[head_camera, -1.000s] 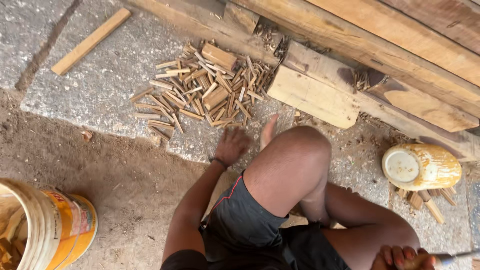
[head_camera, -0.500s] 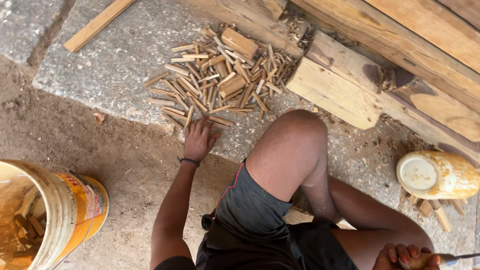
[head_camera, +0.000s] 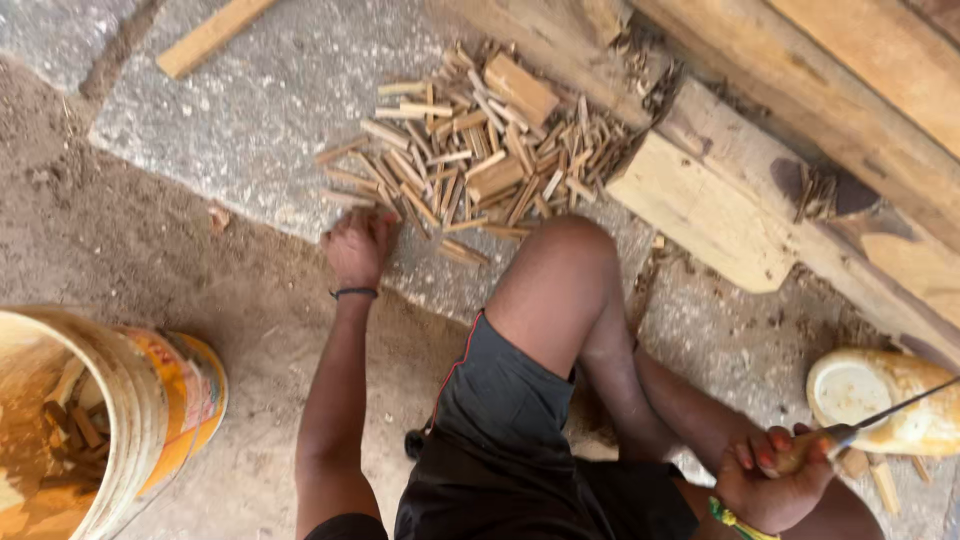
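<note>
we are reaching our left hand (head_camera: 357, 245), fingers curled, into one pile of rough split wood sticks (head_camera: 478, 160) at upper centre; our right hand (head_camera: 772, 480) is gripping one thin metal blade (head_camera: 895, 407), lower right.

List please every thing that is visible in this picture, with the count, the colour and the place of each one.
small wood sticks: a pile, too many to count, light brown, on the stone slab at top centre
wood block: one, pale, right of the pile
timber beams: several, brown, along the top right
wood strip: one, light brown, top left
bucket: one, yellow and orange, bottom left, some sticks inside
container: one, yellowish, at the right edge
left hand: at the near edge of the pile, dark band on the wrist
right hand: bottom right, closed on the handle of a thin blade
</note>
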